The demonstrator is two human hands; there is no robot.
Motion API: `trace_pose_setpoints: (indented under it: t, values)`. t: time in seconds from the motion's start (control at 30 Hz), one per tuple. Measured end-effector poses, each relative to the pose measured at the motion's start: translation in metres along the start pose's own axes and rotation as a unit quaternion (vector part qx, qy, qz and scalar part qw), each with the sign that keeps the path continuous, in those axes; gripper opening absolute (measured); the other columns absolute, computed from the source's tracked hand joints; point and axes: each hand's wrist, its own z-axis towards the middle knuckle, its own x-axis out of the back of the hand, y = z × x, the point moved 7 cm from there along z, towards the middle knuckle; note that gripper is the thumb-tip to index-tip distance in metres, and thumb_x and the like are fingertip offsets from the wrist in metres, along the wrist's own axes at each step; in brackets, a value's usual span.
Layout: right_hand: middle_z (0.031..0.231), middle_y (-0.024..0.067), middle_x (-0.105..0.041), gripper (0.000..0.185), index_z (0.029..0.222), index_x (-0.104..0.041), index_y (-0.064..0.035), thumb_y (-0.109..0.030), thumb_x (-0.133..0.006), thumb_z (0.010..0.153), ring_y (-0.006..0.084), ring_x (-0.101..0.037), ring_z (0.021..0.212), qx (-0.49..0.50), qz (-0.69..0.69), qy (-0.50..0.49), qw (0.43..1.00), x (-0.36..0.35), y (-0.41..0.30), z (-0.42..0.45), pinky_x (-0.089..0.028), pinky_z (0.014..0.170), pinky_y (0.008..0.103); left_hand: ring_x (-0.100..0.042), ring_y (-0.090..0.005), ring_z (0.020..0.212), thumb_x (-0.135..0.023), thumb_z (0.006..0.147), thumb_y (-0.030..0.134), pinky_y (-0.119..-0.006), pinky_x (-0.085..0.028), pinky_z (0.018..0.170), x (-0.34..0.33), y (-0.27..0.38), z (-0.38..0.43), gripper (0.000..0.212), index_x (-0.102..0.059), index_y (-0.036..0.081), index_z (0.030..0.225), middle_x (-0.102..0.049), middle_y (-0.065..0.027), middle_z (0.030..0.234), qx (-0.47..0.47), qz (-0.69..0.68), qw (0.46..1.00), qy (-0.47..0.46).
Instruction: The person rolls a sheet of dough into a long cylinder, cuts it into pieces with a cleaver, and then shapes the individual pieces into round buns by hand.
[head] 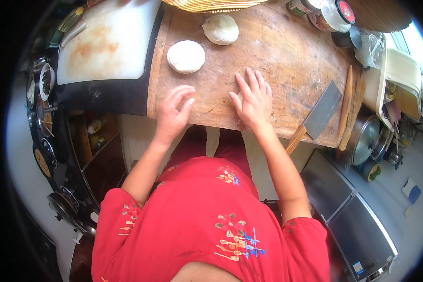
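A round, smooth white dough ball (186, 57) rests on the wooden board (285, 53). Behind it and to the right lies a second dough ball (221, 29) with a small pinched tip at its left. My left hand (176, 112) hovers near the board's front edge, below the first ball, fingers curved and thumb apart, holding nothing. Palm down on the board, my right hand (253, 98) has its fingers spread. Something pale shows between its thumb and forefinger; the palm hides what is beneath. Faint flour marks the wood.
A cleaver (323, 109) lies at the board's right, its handle past the front edge, beside a tapered wooden rolling pin (345, 100) and a brush (352, 114). A stained white cutting board (102, 53) is at left, a woven tray (215, 4) behind, jars (329, 17) back right.
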Motion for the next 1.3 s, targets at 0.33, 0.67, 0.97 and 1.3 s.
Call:
trace_pose_setpoints:
  t: [0.33,0.67,0.97,1.3]
  values:
    - [0.143,0.0140,-0.041,0.053,0.131,-0.054,-0.0134,-0.037,-0.059,0.084,0.0361,-0.033,0.133,-0.115,-0.018,0.053,0.992,-0.005,0.016,-0.044,-0.024,0.106,0.0551,-0.059,-0.0297,0.101,-0.062,0.081,0.002,-0.036,-0.046,0.090,0.003,-0.002,-0.019,0.016,-0.064,0.001,0.096,-0.064,-0.0130,0.104,-0.074,0.122,0.990,-0.009]
    - [0.142,0.0206,-0.038,0.074,0.140,-0.038,-0.0039,-0.030,-0.070,0.079,0.0370,-0.031,0.134,-0.065,0.121,-0.079,0.987,0.028,0.037,-0.052,-0.026,0.110,0.0440,-0.064,-0.0153,0.078,-0.060,0.087,0.003,-0.026,-0.050,0.070,0.061,-0.058,-0.057,0.012,-0.065,0.000,0.097,-0.067,-0.0097,0.092,0.079,0.047,0.995,0.025]
    - [0.102,0.0160,-0.049,0.060,0.108,-0.053,-0.0016,-0.019,-0.085,0.061,0.0319,-0.051,0.096,-0.144,0.149,-0.167,0.964,0.023,0.034,-0.050,-0.045,0.086,0.0403,-0.064,-0.0100,0.082,-0.058,0.091,0.005,-0.023,-0.051,0.075,0.048,-0.074,-0.075,0.014,-0.064,0.000,0.102,-0.068,-0.0052,0.091,0.141,-0.034,0.989,0.020]
    - [0.111,0.0159,-0.052,0.061,0.120,-0.052,-0.0010,-0.016,-0.080,0.068,0.0320,-0.050,0.107,-0.173,0.042,0.070,0.982,0.072,0.066,-0.095,-0.040,0.093,0.0410,-0.065,-0.0102,0.080,-0.058,0.090,0.005,-0.024,-0.051,0.073,0.053,-0.084,-0.071,0.014,-0.065,-0.001,0.101,-0.069,-0.0064,0.088,0.162,-0.111,0.979,0.055]
